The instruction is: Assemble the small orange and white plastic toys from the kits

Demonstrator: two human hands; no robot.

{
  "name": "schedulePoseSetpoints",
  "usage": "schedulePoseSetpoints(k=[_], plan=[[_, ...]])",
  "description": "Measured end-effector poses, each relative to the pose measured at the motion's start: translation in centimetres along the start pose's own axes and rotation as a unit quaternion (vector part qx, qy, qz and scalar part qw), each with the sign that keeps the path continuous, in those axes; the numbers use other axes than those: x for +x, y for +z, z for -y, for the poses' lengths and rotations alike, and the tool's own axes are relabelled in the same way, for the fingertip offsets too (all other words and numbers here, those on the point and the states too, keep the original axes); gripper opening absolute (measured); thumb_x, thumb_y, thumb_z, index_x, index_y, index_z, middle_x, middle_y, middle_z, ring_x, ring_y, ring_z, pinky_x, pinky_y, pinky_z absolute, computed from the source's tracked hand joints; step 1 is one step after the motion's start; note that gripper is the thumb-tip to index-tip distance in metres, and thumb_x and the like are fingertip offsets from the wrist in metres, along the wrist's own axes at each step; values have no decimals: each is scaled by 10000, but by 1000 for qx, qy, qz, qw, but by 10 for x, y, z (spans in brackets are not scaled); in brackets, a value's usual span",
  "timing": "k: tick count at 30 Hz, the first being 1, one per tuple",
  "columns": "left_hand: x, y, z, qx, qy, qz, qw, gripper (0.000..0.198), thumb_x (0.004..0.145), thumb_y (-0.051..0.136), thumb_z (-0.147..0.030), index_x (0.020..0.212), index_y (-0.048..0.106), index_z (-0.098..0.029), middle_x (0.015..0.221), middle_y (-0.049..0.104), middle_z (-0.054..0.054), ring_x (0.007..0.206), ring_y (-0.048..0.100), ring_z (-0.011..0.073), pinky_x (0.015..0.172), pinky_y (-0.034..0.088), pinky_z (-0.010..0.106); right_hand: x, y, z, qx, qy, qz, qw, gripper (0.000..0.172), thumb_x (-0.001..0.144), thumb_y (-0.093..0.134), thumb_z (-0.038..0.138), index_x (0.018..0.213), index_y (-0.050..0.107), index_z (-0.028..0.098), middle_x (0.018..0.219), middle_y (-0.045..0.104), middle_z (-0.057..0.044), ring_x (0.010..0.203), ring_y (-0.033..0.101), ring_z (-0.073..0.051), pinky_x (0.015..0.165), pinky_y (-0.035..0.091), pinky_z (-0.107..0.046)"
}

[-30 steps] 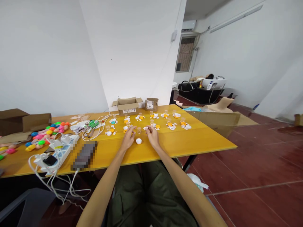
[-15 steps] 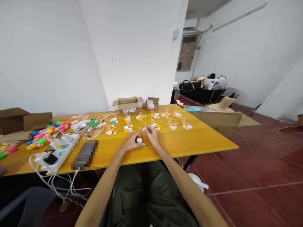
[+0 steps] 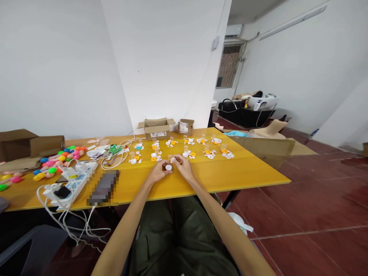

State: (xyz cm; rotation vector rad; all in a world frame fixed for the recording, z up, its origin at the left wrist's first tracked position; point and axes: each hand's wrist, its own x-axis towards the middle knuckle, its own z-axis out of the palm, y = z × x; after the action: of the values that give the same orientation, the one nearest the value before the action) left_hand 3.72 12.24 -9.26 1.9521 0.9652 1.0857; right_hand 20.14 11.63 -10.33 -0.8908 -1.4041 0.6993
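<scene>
My left hand [image 3: 158, 173] pinches a small round white cap [image 3: 168, 167] just above the yellow table [image 3: 244, 168]. My right hand [image 3: 184, 167] is right beside it with its fingertips closed on a tiny white piece [image 3: 173, 160]. The two hands nearly touch at the table's middle. Behind them lie two rows of small white and orange parts [image 3: 188, 153], each group with a little clear cup.
Two open cardboard boxes [image 3: 156, 128] stand at the table's far edge. To the left lie coloured plastic eggs [image 3: 59, 159], a power strip with white cables [image 3: 70, 184] and a dark blurred device [image 3: 102, 188]. Right of the table is red tiled floor.
My left hand moved from the parts row onto the white cap and lifted it. My right hand drew in toward it with a small white piece.
</scene>
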Motion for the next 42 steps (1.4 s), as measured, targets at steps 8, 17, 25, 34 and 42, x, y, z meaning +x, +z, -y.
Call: schedulePoseSetpoints(k=[8, 17, 25, 34, 42], plan=[[0, 1, 2, 27, 19, -22, 999, 253, 627, 812, -194, 847, 689, -205, 807, 680, 9, 796, 629, 199, 788, 525, 338, 1, -2, 1, -8, 11, -16, 1000, 209, 786, 644, 445, 787, 667, 237, 805, 739, -44, 777, 684, -226, 742, 548, -349], [2, 2, 3, -17, -3, -11, 1000, 254, 628, 832, -214, 833, 684, -192, 801, 686, 6, 769, 617, 183, 751, 517, 320, 0, -2, 1, -10, 14, 42, 999, 170, 781, 674, 393, 827, 703, 232, 835, 756, -36, 797, 689, -213, 743, 551, -331], [2, 2, 2, -27, -17, -14, 999, 248, 614, 846, -217, 785, 670, -179, 758, 671, -9, 738, 590, 162, 744, 488, 296, -2, 1, -3, -51, -14, 87, 995, 143, 832, 604, 310, 831, 725, 234, 842, 758, -28, 812, 695, -213, 746, 539, -322], [3, 2, -2, -30, -11, -9, 999, 254, 621, 870, -274, 771, 688, -178, 742, 680, -4, 724, 613, 169, 726, 507, 300, -4, -1, -1, -104, -49, 104, 988, 135, 847, 607, 250, 856, 742, 242, 839, 755, -26, 795, 683, -209, 747, 530, -310], [4, 1, 2, -28, -11, 0, 1000, 250, 629, 865, -261, 794, 697, -176, 767, 690, 1, 740, 616, 170, 744, 507, 300, -4, -1, 0, -133, -82, 115, 981, 185, 883, 592, 214, 903, 772, 256, 928, 769, -46, 889, 690, -230, 832, 531, -336]])
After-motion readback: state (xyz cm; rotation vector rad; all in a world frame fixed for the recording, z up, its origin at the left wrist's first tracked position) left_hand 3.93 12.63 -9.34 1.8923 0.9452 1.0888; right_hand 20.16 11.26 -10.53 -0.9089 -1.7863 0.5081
